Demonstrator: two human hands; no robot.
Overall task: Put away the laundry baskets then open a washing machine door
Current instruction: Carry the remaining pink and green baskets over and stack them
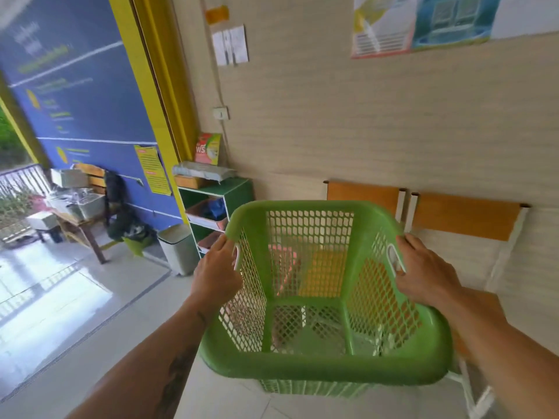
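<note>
Between both hands, the green mesh laundry basket [320,297] sits empty, tilted.

Strong daylight pours in from the open side at the left and lays blown-out glare patches across the tiled floor [45,297]. The beige wall [332,131] is lit softly and evenly, with hardly any shadow. Wide-angle distortion bends the yellow door frame [139,86] and the edges of the picture. Blur smears the lettering on the blue signboard [75,101] and the posters [423,22]. The rim of the green laundry basket [332,370] looks slightly soft.
</note>
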